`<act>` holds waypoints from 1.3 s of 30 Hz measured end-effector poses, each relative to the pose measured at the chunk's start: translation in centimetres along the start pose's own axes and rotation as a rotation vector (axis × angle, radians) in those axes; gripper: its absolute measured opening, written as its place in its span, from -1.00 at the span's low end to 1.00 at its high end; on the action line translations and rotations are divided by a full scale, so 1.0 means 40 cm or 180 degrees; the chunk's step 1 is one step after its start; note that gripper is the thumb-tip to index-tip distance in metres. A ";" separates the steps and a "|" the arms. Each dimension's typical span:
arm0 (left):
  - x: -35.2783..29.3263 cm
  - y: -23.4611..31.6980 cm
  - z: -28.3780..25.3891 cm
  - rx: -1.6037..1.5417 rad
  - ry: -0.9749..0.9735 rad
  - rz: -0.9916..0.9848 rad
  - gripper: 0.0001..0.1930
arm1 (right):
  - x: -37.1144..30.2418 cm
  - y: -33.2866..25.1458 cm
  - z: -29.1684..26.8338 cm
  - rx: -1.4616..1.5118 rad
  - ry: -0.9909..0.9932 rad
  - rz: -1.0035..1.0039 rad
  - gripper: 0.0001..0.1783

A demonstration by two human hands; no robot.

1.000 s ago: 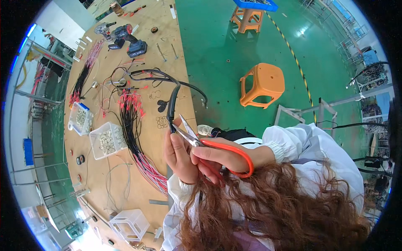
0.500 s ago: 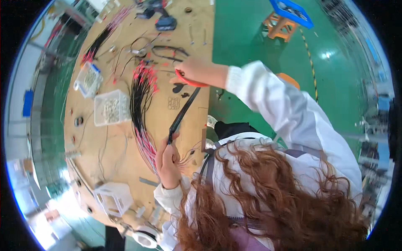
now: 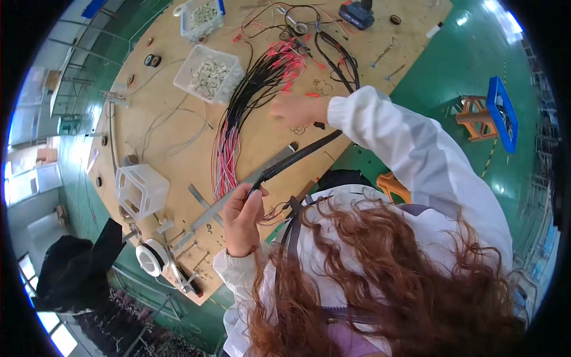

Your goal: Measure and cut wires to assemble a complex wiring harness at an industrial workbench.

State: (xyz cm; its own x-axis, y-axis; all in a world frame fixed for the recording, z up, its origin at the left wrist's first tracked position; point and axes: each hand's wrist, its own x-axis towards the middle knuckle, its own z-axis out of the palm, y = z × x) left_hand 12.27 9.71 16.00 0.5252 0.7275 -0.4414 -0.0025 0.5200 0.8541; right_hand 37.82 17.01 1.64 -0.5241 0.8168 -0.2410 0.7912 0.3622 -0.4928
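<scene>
A black sleeved cable (image 3: 303,154) runs from my left hand (image 3: 242,219) up and right, passing under my right sleeve. My left fingers are closed round its lower end, where thin loose wires (image 3: 275,213) come out beside the hand. My right hand (image 3: 297,111) is over the table beyond the cable, smeared by motion, so its grip does not show. A small red curved piece (image 3: 313,94) shows just past that hand; whether it is held or lies on the table I cannot tell. Under the cable lies a long grey metal strip (image 3: 220,205).
Left of my hands lies a bundle of black and pink wires (image 3: 247,98) with red ends. Beyond are a clear bin (image 3: 184,76) of white connectors, a second bin (image 3: 193,37) and a power tool battery (image 3: 357,15). An upturned clear bin (image 3: 143,189) and a white spool (image 3: 151,259) stand near left.
The view has turned, so the table sits differently. My right hand, earlier with a red-handled tool at the cable's far end, has moved off it toward the wires. My left hand keeps its hold.
</scene>
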 end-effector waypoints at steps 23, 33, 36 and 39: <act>0.080 0.172 0.049 0.2798 -0.0116 0.0419 -0.87 | -0.166 -0.252 -0.255 0.3618 -0.0464 -0.1074 -0.61; 0.069 0.178 0.004 0.0225 -0.0940 -0.0831 -0.73 | -0.164 -0.274 -0.245 0.0888 0.1434 -0.2210 -0.81; 0.064 0.171 0.029 0.1666 -0.0281 0.0273 -0.90 | -0.158 -0.284 -0.236 0.0538 0.1467 -0.1829 -0.82; 0.040 0.186 0.093 0.4142 0.0734 0.2806 -0.91 | -0.153 -0.302 -0.221 0.1258 0.1134 -0.1384 -0.80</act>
State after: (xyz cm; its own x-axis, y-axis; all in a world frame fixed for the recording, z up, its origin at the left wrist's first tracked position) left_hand 16.26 13.07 22.69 0.6178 0.6934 0.3710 0.5389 -0.7168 0.4423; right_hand 34.26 11.60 16.48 -0.5788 0.7567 0.3041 0.3225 0.5549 -0.7668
